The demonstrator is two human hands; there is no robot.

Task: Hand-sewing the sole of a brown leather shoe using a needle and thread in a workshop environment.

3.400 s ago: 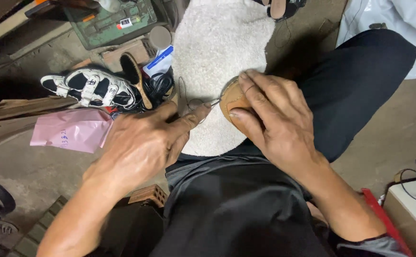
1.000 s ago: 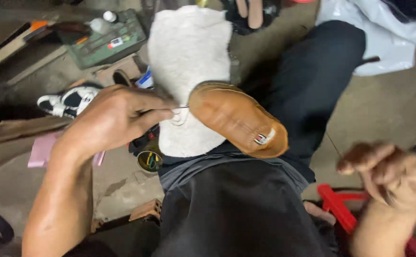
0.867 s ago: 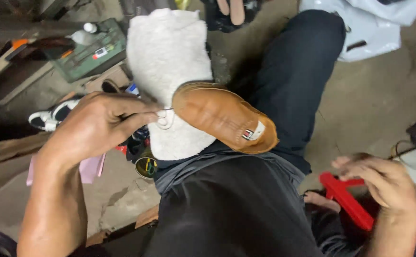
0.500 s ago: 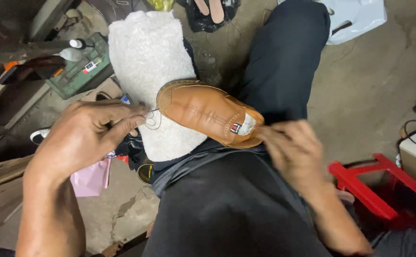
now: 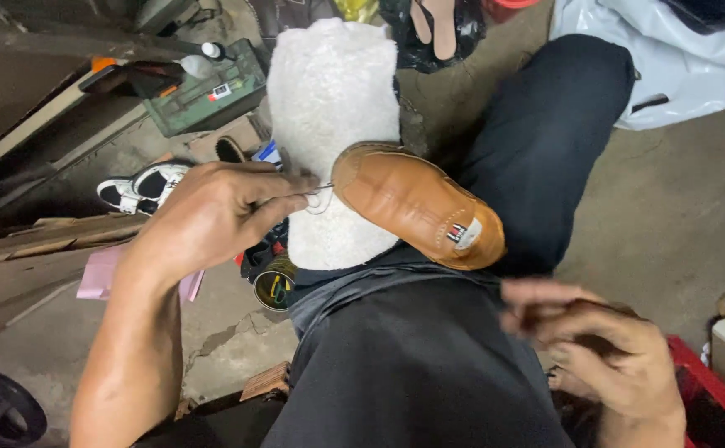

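Right now my left hand [image 5: 213, 220] pinches a needle at the toe of the tan shoe [image 5: 419, 205] lying on the white fleece pad [image 5: 329, 99] over my lap; my right hand [image 5: 603, 353], loosely curled and empty, hovers apart, so the unsteadied shoe could slide off.

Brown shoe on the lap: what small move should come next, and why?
Probably bring the right hand back onto the brown shoe to steady it: it lies unheld on the white fleece, while the left hand pinches a thin thread at its toe.
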